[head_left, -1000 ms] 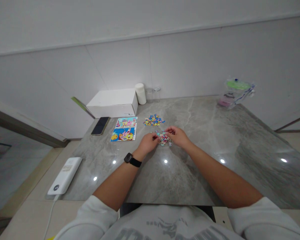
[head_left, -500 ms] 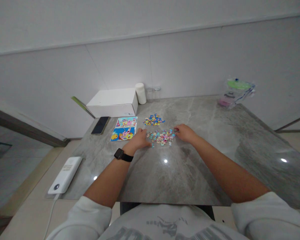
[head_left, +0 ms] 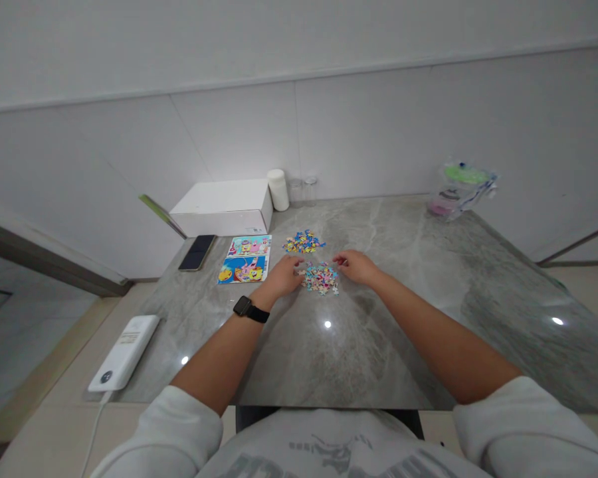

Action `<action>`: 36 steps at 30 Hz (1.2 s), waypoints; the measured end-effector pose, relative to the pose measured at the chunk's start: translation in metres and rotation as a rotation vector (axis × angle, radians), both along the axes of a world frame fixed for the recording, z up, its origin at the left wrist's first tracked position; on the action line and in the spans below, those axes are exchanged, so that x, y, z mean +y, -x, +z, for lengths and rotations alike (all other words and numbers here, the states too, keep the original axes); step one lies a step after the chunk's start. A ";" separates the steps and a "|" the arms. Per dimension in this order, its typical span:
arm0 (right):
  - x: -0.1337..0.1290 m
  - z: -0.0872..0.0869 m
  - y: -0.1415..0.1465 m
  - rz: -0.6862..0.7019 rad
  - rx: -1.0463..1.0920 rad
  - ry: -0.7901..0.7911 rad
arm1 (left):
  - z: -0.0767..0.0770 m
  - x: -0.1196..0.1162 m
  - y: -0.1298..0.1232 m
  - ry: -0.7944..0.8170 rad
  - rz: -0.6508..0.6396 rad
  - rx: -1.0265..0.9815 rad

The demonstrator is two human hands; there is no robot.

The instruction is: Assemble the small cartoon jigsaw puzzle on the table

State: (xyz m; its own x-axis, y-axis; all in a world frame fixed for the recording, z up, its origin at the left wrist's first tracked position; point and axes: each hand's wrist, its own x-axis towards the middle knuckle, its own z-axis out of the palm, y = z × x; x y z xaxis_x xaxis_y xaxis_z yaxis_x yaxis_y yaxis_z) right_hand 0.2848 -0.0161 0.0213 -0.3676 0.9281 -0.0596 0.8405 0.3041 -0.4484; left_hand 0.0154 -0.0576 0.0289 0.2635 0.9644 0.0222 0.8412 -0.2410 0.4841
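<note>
A loose pile of pale pink and light-blue jigsaw puzzle pieces point(head_left: 319, 279) lies on the grey marbled table point(head_left: 359, 345). My left hand point(head_left: 285, 275) is at its left edge, thumb and fingers apart and curved around that side. On the other side, my right hand point(head_left: 355, 267) stays by the pile's upper right edge, its fingers bent and parted, with no piece visible in them. Just behind is a second pile of blue and yellow puzzle pieces point(head_left: 303, 241). Left of both piles is a printed cartoon picture sheet point(head_left: 244, 260).
At the back are a white box point(head_left: 222, 206), a white bottle point(head_left: 278, 190) and two clear glasses point(head_left: 309, 191). A phone point(head_left: 197, 253) and a white power bank with a cable point(head_left: 124, 353) lie on the left. A plastic bag point(head_left: 461, 192) stands at the back right.
Both hands have moved inward from the sides, and the pink and light-blue pile is more compact. The camera view has shifted slightly.
</note>
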 end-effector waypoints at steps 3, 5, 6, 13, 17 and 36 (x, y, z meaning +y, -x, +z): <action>0.003 -0.001 0.000 -0.020 -0.097 -0.050 | -0.003 -0.002 0.007 0.014 0.046 0.077; 0.005 -0.002 0.010 -0.008 -0.148 -0.063 | -0.004 -0.002 0.001 0.038 0.015 0.117; 0.006 -0.002 0.017 0.009 -0.159 -0.062 | -0.005 -0.001 -0.004 0.043 -0.006 0.116; 0.004 0.003 0.020 0.088 -0.074 -0.063 | -0.001 0.002 -0.010 0.009 -0.071 0.042; -0.010 0.004 0.000 0.076 -0.107 -0.067 | -0.002 0.006 0.003 -0.012 0.016 0.045; -0.066 -0.001 0.004 0.134 -0.004 -0.042 | -0.001 -0.019 0.007 0.050 -0.188 -0.016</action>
State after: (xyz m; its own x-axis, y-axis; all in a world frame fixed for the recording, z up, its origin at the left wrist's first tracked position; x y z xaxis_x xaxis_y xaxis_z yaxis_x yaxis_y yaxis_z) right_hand 0.2806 -0.0819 0.0207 -0.4879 0.8726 -0.0234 0.7931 0.4320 -0.4293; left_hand 0.0085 -0.0765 0.0278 0.4388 0.8984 -0.0185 0.7758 -0.3684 0.5122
